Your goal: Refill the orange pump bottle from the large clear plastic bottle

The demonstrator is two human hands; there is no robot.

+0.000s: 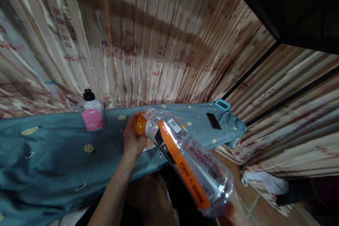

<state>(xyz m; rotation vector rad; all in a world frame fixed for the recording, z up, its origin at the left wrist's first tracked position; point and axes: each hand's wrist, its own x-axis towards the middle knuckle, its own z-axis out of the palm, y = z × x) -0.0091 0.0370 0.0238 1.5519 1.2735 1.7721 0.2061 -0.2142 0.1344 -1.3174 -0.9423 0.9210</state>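
We see the left hand [134, 137] with fingers closed on the orange cap [140, 123]. The right hand [233, 212] cups the clear bottle [189, 160] from beneath its base, fingers mostly hidden.

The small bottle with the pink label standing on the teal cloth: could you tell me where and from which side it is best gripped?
Grip the small bottle around its labelled body, coming from the front right. It stands upright, the curtain is close behind it, and its black cap is narrow.
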